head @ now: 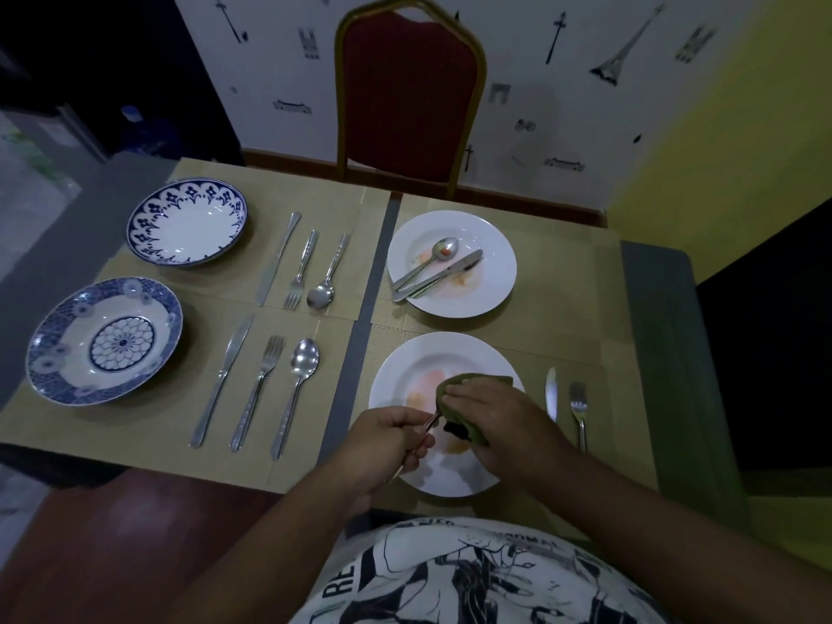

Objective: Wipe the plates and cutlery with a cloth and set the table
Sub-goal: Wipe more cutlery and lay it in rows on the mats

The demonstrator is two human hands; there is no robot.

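Observation:
Over the near white plate, which carries orange smears, my left hand grips the handle of a piece of cutlery. Its head is hidden inside the green cloth that my right hand holds wrapped around it. Right of this plate lie a knife and a fork. The far white plate is smeared too and bears a spoon, a knife and a fork beneath it.
On the left mats stand two blue-patterned plates, each with a knife, fork and spoon beside it. A red chair stands at the far edge. The table's grey right side is bare.

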